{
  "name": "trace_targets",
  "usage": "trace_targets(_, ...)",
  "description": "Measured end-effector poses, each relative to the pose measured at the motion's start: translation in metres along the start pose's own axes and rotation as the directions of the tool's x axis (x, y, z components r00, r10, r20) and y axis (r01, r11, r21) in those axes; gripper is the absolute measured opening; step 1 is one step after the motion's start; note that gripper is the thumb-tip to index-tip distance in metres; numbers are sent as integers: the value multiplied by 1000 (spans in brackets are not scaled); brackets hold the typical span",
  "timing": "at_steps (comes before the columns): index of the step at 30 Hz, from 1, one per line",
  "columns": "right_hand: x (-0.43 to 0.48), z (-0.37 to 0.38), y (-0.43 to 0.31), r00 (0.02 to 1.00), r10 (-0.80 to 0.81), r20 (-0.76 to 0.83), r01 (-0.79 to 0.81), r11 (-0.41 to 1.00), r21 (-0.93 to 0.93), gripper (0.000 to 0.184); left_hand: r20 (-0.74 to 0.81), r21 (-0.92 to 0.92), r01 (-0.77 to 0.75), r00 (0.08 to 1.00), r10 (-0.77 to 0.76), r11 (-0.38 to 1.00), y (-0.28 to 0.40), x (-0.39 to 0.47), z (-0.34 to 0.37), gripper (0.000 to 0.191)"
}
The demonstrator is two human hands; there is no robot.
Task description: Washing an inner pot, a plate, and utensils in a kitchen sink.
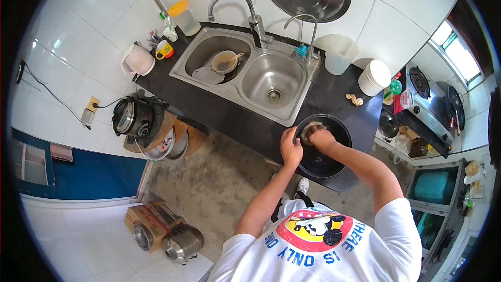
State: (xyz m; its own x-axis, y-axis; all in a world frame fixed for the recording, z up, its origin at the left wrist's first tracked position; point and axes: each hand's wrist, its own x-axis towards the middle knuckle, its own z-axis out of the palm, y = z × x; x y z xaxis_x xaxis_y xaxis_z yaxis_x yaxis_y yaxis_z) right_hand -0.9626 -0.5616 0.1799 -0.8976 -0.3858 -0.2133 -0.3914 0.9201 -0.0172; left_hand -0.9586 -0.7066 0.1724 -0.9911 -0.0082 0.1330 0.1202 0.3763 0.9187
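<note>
A round black pot or basin (323,164) stands near the front edge of the dark countertop. My left hand (291,149) grips its rim on the left side, thumb over the edge. Inside it, my right hand (321,140) presses a pale cloth or scouring pad (311,132) against the inner wall. My fingers partly hide that pad, so its exact kind is unclear. Some wet shine shows on the dark bottom.
Behind the pot lies a double steel sink (274,78) with a tall faucet (256,27); its left basin holds a bowl (224,62) and a plate (207,75). Ginger-like pieces (354,99), a white tub (374,77) and a translucent pitcher (340,55) stand to the right.
</note>
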Motion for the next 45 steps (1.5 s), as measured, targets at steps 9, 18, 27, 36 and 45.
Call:
trace_targets(9,-42,9,-4,935,-21,354,12,1000,27,15,-26,-41,13,1000,-14,999,4,2,-1,40)
trace_targets(18,-11,16,-23,999,6,37,-25,845,534,23,-21,-78,14,1000,-16,997,-5,1,6,42)
trace_targets(27,-65,-49,19,944,212,252,-235,-104,966,21,679,53,895,293,-674,442,17,-20,-31,37)
trace_targets(36,-29,-123,0,970,244,-7,60,-210,976,19,820,-87,975,185,-541,202,33,52,-79,35)
trace_targets(45,156,-173,-37,945,290,-151,265,-410,873,22,706,-141,902,380,-597,407,-2,232,-199,33)
